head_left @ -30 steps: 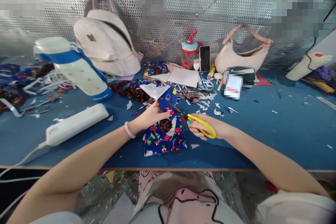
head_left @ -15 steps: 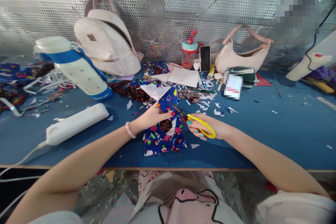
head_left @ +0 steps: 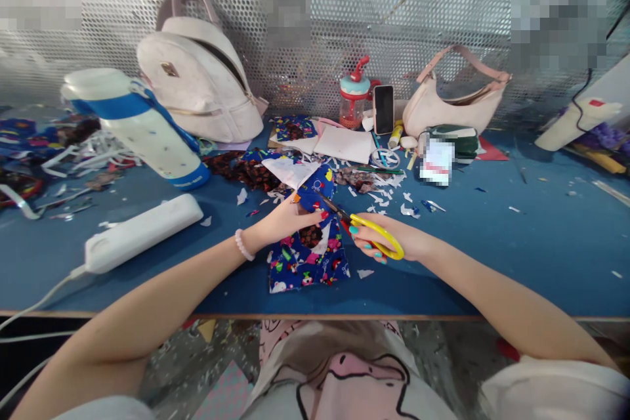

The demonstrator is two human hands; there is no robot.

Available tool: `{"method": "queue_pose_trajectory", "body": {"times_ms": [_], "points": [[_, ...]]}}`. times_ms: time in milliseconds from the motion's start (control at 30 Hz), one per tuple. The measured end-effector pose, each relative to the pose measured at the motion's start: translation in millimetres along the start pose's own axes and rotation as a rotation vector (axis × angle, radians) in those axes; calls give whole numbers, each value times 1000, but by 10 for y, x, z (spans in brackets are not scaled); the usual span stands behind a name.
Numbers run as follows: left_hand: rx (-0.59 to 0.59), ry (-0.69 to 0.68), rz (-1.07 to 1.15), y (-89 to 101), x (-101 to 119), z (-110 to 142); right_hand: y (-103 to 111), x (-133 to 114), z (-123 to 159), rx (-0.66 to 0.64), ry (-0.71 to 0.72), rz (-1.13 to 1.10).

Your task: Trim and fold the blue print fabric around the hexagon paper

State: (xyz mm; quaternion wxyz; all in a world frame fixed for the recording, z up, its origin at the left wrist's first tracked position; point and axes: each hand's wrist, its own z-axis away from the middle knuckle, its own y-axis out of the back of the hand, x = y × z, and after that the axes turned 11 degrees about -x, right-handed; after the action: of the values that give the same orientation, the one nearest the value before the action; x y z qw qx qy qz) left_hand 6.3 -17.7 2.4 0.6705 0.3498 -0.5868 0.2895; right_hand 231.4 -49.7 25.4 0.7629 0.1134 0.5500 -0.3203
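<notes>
A piece of blue cartoon-print fabric [head_left: 308, 270] lies at the middle of the table's front, with dark brown material and a white patch showing on it. My left hand [head_left: 285, 218] is closed on the fabric's left side, thumb on top. In my right hand [head_left: 377, 236] are scissors [head_left: 388, 236] with yellow and red handles. Their dark blades point up and left onto the fabric, close to my left thumb. Whether the blades are parted is too small to tell. A white flap [head_left: 293, 172] lies folded at the fabric's far end.
A white power strip [head_left: 142, 233] and a tilted blue-and-white bottle [head_left: 142, 128] stand left. A white backpack [head_left: 197, 79], a tumbler [head_left: 355, 102], a phone [head_left: 384, 109] and a handbag [head_left: 455, 102] line the perforated metal wall. Paper scraps [head_left: 384, 197] and brown scraps [head_left: 246, 170] surround the fabric.
</notes>
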Motion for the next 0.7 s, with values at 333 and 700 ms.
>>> {"method": "queue_pose_trajectory", "body": {"times_ms": [333, 700], "points": [[4, -11, 34, 0, -26, 1, 5, 14, -10, 3, -4, 4], [-13, -9, 3, -21, 11, -1, 5, 6, -10, -1, -8, 13]]}}
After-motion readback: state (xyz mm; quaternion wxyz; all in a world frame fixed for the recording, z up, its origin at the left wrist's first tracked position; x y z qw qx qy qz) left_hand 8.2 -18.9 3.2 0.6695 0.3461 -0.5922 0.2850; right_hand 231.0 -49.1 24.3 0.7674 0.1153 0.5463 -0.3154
